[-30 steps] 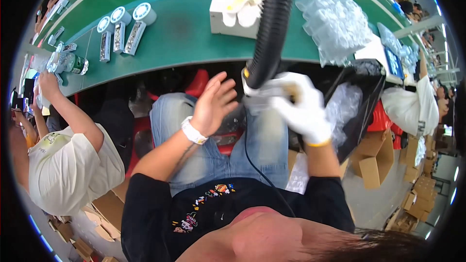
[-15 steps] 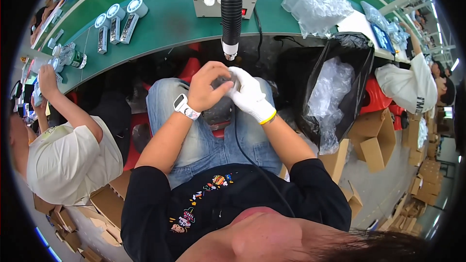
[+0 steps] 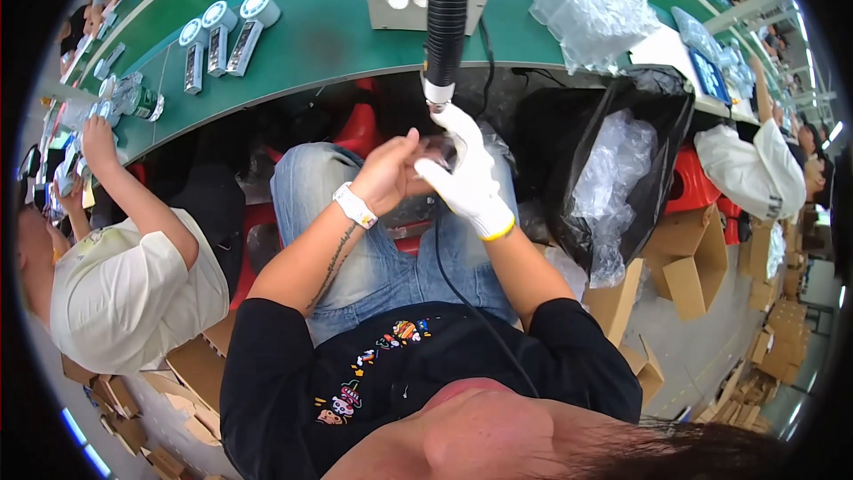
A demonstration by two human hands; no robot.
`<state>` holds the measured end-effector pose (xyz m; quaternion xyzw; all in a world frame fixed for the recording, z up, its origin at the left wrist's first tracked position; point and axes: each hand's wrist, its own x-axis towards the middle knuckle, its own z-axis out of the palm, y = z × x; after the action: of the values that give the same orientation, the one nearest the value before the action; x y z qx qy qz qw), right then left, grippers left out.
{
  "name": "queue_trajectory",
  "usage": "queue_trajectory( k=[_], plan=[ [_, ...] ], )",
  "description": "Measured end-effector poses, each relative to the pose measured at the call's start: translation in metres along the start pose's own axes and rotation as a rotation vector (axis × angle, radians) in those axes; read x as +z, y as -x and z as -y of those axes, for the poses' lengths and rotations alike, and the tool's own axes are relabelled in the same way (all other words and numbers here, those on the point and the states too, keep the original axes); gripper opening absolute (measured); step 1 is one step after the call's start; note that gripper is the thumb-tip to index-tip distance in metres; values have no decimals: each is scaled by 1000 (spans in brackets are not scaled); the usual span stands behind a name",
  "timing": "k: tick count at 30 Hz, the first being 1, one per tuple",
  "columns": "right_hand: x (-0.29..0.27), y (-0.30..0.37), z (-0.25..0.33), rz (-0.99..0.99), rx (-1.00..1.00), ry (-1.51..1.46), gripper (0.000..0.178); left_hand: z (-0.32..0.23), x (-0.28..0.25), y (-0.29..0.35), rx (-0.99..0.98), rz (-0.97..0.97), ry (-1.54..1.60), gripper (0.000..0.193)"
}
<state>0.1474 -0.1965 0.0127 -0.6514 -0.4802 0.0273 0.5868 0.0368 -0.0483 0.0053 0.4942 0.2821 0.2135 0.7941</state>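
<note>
In the head view, I see a clear, blurry thing (image 3: 442, 149) between the bare left hand (image 3: 384, 176) and the gloved right hand (image 3: 473, 181). White fingers (image 3: 464, 127) curve round it; I can't tell if either hand grips. The hose (image 3: 447, 18) ends just above them. The thing looks light, slippery and easily dented; best held gently by its sides.

A: Which item is being obscured at the hands?
B: The bare left hand (image 3: 382, 181) and the white-gloved right hand (image 3: 473, 181) are partly covering a small dark item (image 3: 436, 149); blur is masking its shape.
A: What is the upper edge cutting off?
B: It is cropping the black ribbed flexible hose (image 3: 447, 22) and the pale rectangular metal box (image 3: 400, 16). The hose is also hiding part of the box's front.
</note>
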Motion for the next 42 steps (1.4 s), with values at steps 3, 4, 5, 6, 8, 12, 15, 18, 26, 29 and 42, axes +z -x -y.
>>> queue_trajectory(
  k=[3, 4, 5, 6, 8, 12, 15, 18, 26, 29, 42],
  plan=[
    [7, -20, -16, 115, 298, -293, 61, -20, -10, 3, 286, -111, -598, 31],
    [11, -27, -21, 171, 450, -430, 62, -30, -16, 4, 375, -151, -803, 32],
    [12, -31, -25, 186, 443, -443, 62, -50, -32, -9, 677, -274, -1019, 38],
    [13, -34, -23, 195, 508, -561, 62, -79, -59, -26, 977, -403, -1232, 46],
    [12, -35, -18, 210, 654, -781, 62, -125, -100, -58, 942, -702, -1466, 49],
    [14, -25, -11, 286, 793, -1096, 75, -170, -142, -114, 388, -835, -1821, 53],
    [12, -18, -2, 234, 726, -960, 75, -169, -135, -128, 345, -699, -1527, 47],
    [11, -3, -15, 139, 646, -829, 76, -110, -76, -97, 507, -229, -288, 40],
    [-8, 19, -25, 139, 610, -645, 73, -23, 20, -20, 91, 7, 394, 45],
    [-11, 29, -24, 96, 596, -727, 72, -22, 17, -16, 47, 145, 162, 49],
    [11, -14, -21, -251, 1109, -1264, 59, -1, -11, -14, 116, -48, 32, 63]
  ],
)
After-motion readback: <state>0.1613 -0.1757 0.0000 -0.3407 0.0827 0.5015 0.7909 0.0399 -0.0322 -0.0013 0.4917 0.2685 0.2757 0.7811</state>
